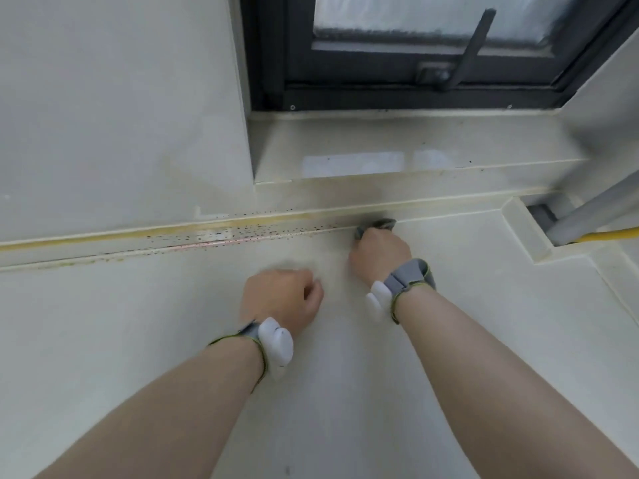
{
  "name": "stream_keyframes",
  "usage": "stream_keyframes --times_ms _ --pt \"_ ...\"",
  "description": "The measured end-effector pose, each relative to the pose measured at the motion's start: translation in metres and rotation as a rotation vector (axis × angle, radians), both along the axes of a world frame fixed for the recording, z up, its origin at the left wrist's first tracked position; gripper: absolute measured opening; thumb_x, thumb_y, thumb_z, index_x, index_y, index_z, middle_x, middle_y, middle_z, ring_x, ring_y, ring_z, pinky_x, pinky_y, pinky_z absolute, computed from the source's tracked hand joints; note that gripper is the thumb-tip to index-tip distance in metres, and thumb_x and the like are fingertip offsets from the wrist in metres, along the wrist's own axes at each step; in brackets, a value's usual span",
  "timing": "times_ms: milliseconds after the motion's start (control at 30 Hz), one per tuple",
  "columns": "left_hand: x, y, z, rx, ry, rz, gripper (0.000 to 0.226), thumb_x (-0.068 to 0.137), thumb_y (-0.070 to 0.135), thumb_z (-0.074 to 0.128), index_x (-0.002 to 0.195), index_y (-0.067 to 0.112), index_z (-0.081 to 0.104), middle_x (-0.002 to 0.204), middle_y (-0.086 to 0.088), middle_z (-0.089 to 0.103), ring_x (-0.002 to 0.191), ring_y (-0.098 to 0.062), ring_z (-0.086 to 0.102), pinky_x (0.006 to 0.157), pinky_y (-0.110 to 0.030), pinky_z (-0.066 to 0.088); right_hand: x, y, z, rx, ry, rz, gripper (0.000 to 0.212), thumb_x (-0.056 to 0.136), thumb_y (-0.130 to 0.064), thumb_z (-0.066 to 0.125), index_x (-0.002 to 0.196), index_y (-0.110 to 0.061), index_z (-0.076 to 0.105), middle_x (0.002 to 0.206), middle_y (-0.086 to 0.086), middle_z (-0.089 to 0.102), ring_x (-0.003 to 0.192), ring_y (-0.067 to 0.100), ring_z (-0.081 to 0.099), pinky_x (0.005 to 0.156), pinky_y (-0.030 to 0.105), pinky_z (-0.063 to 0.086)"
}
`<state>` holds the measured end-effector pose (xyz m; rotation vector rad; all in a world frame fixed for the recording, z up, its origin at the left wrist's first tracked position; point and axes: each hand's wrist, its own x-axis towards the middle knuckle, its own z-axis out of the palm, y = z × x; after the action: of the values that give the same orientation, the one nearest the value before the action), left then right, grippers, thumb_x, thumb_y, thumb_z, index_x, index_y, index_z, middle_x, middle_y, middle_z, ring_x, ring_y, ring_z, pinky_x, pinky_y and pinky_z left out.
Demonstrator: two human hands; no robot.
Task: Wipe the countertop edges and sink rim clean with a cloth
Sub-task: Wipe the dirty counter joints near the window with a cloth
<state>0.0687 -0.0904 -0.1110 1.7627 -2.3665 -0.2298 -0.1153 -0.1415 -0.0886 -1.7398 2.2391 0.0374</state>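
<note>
The wide, pale off-white stone countertop [449,340] fills most of what can be seen, running away to a low raised lip at the far edge [173,236] where it meets the wall, and above that sits a cream window sill [380,143] under a dark metal window frame [380,84]. Along the lip, to the left of centre, runs a yellowish stain peppered with small dark specks [242,231]; to the right of centre it looks cleaner. At far right a grey pipe [594,209] and a yellow hose [608,235] drop into a cut-out in the counter. No sink shows from here. The right hand [378,252] is curled round a small crumpled grey cloth [378,225], bunching it and pressing it into the corner where the countertop meets the lip. The left hand [281,297] sits nearer, loosely fisted with nothing in it, knuckles seemingly resting on the counter, though contact is hard to judge. Both wrists wear grey bands with white pods. The step in hand looks to be scrubbing that back edge, and I would say the speckled stretch to the left remains to be done. To do it well, the cloth wants working along the crease with firm pressure, a fold pushed right into the angle, with short strokes over the specks and a fresh face turned out as it soils.
</note>
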Motion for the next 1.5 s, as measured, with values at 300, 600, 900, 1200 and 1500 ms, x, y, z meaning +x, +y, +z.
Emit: stream_keyframes --times_ms 300,600,900,1200,1500 --pt "0.082 0.007 -0.028 -0.059 -0.086 0.046 0.042 0.092 0.050 0.044 0.062 0.020 0.044 0.056 0.001 0.056 0.055 -0.022 0.058 0.046 -0.025 0.038 -0.032 -0.005 -0.001 -0.014 0.081 -0.278 0.035 0.094 -0.037 0.040 0.080 -0.010 0.059 0.101 0.016 0.065 0.082 0.032 0.060 0.073 0.034 0.047" --pt "0.082 0.005 -0.027 -0.117 -0.017 0.054 0.041 0.094 0.048 0.039 0.065 0.019 0.041 0.055 0.003 0.051 0.054 -0.020 0.052 0.048 -0.025 0.040 0.038 -0.007 -0.007 -0.132 0.122 -0.295 0.040 0.096 -0.035 0.040 0.098 -0.005 0.066 0.108 0.018 0.066 0.098 0.035 0.063 0.077 0.033 0.046" --pt "0.080 0.005 -0.029 -0.172 -0.061 0.031 0.042 0.093 0.044 0.047 0.060 0.019 0.039 0.052 0.002 0.049 0.051 -0.023 0.050 0.045 -0.024 0.026 0.122 0.014 -0.021 -0.232 -0.033 0.230 0.030 0.096 -0.034 0.039 0.101 -0.015 0.061 0.106 0.011 0.064 0.095 0.034 0.061 0.069 0.032 0.037" --pt "0.083 0.004 -0.030 -0.145 -0.036 0.038 0.038 0.090 0.042 0.050 0.062 0.018 0.043 0.051 0.002 0.049 0.050 -0.023 0.051 0.046 -0.023 0.026 0.000 -0.004 -0.010 -0.083 0.282 -0.353 0.037 0.094 -0.031 0.040 0.101 -0.006 0.066 0.110 0.017 0.066 0.099 0.034 0.065 0.081 0.034 0.048" --pt "0.082 0.003 -0.029 -0.146 -0.038 0.034 0.040 0.088 0.040 0.053 0.059 0.019 0.037 0.049 0.002 0.049 0.048 -0.023 0.048 0.044 -0.024 0.026 0.118 0.006 -0.033 -0.360 0.021 0.005 0.030 0.094 -0.032 0.045 0.091 -0.010 0.066 0.093 0.014 0.067 0.082 0.035 0.064 0.063 0.030 0.037"
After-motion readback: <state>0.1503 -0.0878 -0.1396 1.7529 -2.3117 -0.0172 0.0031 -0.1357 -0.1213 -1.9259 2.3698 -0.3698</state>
